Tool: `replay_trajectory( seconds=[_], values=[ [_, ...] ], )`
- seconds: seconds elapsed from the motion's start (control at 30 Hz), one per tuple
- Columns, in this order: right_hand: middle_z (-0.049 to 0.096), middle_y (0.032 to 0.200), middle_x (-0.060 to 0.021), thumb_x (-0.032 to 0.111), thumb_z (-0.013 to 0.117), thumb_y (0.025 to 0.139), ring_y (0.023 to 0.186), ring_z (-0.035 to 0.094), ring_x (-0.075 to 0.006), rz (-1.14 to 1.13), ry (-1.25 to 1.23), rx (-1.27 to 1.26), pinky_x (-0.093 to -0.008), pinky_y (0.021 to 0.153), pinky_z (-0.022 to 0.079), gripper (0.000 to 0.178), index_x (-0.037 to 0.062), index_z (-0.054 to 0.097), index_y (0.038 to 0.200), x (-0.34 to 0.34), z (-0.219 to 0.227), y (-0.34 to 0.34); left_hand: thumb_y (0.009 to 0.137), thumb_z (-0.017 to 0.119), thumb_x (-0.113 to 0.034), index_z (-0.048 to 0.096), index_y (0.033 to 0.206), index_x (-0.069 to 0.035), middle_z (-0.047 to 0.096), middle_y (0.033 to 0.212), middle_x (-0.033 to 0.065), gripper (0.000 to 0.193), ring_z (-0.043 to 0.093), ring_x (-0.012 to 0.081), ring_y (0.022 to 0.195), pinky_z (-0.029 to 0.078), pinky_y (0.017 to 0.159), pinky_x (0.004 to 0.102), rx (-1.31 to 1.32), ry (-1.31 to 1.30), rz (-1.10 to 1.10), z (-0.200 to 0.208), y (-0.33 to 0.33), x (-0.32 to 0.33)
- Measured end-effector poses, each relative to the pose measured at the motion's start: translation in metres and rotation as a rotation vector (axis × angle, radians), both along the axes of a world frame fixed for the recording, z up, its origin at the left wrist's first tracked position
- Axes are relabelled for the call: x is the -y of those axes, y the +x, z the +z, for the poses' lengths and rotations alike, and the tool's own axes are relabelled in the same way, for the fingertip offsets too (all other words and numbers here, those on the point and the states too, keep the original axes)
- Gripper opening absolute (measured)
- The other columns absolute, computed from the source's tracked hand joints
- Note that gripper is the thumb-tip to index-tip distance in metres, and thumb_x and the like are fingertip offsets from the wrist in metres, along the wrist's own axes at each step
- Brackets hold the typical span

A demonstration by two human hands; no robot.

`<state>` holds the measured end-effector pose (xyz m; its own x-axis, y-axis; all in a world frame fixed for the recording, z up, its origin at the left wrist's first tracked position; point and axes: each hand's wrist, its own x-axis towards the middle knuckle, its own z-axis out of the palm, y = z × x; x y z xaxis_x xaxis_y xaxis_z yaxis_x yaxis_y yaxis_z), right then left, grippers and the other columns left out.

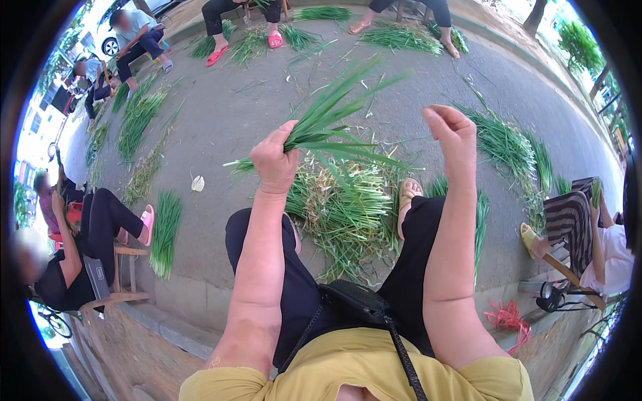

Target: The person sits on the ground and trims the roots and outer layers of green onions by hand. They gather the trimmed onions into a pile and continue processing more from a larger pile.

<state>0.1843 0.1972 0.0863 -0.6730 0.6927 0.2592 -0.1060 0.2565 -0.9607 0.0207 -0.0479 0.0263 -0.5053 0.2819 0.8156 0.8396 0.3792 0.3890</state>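
My left hand (274,158) is closed round a bunch of green chives (328,120). The long leaves fan out up and to the right, and the pale stem ends poke out on the left. My right hand (453,127) is raised apart from the bunch, thumb and fingers pinched together. Whether a thin leaf is between those fingertips is too small to tell. Below both hands, between my feet, a loose heap of chives (344,207) lies on the pavement, mixed with dry yellow leaves.
Neat chive piles lie right (501,144) and left (166,234) on the pavement (221,107). Several seated people surround it, with more chives by their feet. Red plastic string (509,324) lies at lower right. A black bag (354,301) rests on my lap.
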Motion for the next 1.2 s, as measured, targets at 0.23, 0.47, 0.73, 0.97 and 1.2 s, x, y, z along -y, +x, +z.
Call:
replay_trajectory(
  seconds=[0.23, 0.47, 0.73, 0.97, 1.2],
  values=[
    [0.065, 0.077, 0.0002, 0.015, 0.072, 0.08, 0.072, 0.056, -0.0045, 0.543, -0.013, 0.219, -0.0212, 0.065, 0.044, 0.02, -0.003, 0.069, 0.09, 0.052, 0.026, -0.002, 0.068, 0.064, -0.003, 0.066, 0.097, -0.013, 0.066, 0.08, 0.0097, 0.03, 0.064, 0.0278, 0.069, 0.049, 0.058, 0.0346, -0.042, -0.029, -0.006, -0.001, -0.003, 0.003],
    [0.061, 0.068, 0.0006, 0.01, 0.076, 0.074, 0.066, 0.051, -0.0048, 0.642, 0.071, 0.273, -0.0226, 0.06, 0.042, 0.016, -0.0024, 0.068, 0.081, 0.062, 0.029, -0.003, 0.069, 0.064, -0.004, 0.067, 0.096, -0.012, 0.065, 0.076, 0.0094, 0.028, 0.063, 0.0276, 0.065, 0.048, 0.056, 0.0348, -0.09, -0.017, -0.02, 0.001, -0.004, 0.002],
    [0.061, 0.065, 0.0, 0.007, 0.072, 0.074, 0.061, 0.051, -0.0039, 0.533, 0.158, 0.231, -0.0216, 0.056, 0.042, 0.012, -0.0032, 0.068, 0.078, 0.057, 0.028, -0.003, 0.07, 0.065, -0.007, 0.067, 0.095, -0.013, 0.06, 0.067, 0.0082, 0.027, 0.06, 0.0273, 0.06, 0.045, 0.052, 0.0361, -0.108, -0.042, 0.009, 0.002, -0.005, 0.006],
    [0.061, 0.066, 0.0017, 0.004, 0.071, 0.074, 0.062, 0.051, -0.0033, 0.419, 0.122, 0.112, -0.0206, 0.057, 0.039, 0.005, -0.0002, 0.068, 0.075, 0.058, 0.026, -0.006, 0.07, 0.066, -0.008, 0.066, 0.095, -0.015, 0.058, 0.065, 0.0065, 0.026, 0.058, 0.0265, 0.058, 0.044, 0.051, 0.0357, -0.133, -0.102, 0.005, 0.002, -0.004, 0.004],
    [0.06, 0.067, 0.0017, 0.001, 0.068, 0.075, 0.062, 0.051, -0.0037, 0.353, -0.041, -0.041, -0.0204, 0.057, 0.039, 0.002, 0.0011, 0.068, 0.076, 0.054, 0.015, -0.011, 0.069, 0.065, -0.007, 0.066, 0.095, -0.015, 0.059, 0.067, 0.0065, 0.027, 0.059, 0.027, 0.059, 0.044, 0.052, 0.0364, -0.142, -0.174, 0.0, 0.004, 0.0, 0.002]
  ],
)
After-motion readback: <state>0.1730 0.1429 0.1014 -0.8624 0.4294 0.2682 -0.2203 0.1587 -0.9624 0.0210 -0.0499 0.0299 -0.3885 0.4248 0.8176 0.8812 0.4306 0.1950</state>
